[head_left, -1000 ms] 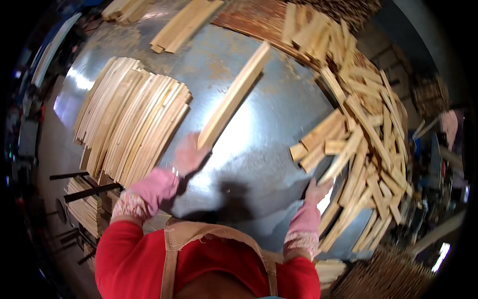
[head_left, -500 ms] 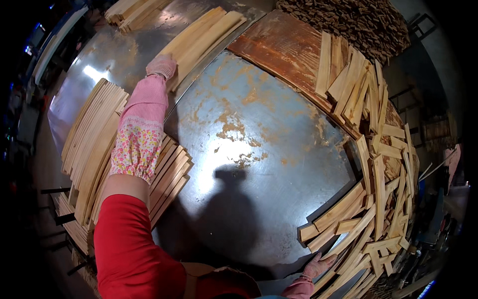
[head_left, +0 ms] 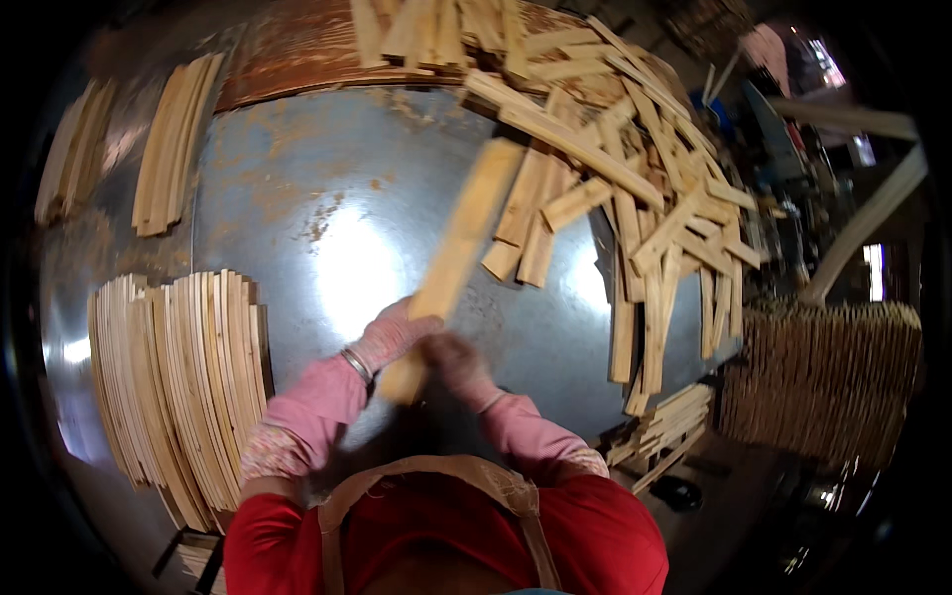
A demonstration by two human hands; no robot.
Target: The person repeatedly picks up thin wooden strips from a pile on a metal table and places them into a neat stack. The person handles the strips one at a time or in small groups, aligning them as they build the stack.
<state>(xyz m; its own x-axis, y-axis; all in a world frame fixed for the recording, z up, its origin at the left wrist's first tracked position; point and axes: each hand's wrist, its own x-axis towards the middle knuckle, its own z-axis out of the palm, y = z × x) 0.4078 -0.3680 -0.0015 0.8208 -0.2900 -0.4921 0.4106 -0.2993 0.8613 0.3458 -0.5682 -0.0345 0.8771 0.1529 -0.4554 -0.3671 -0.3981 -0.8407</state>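
Counts on the metal table (head_left: 327, 248)

Two gloved hands, the left hand (head_left: 392, 332) and the right hand (head_left: 458, 362), grip one long wooden slat (head_left: 456, 253) between them. Three sorted stacks of slats lie flat: one large fanned stack (head_left: 178, 377) at 8 o'clock, one narrow stack (head_left: 174, 139) at 10 o'clock, one blurred stack (head_left: 69, 149) at the far 10 o'clock rim. One loose heap of slats (head_left: 635, 188), too many to count, spreads from 12 to 3 o'clock. One bundle of thin sticks (head_left: 823, 377) stands at 3 o'clock.

Dim, table (head_left: 297, 198) glare, perhaps motion-blurred.
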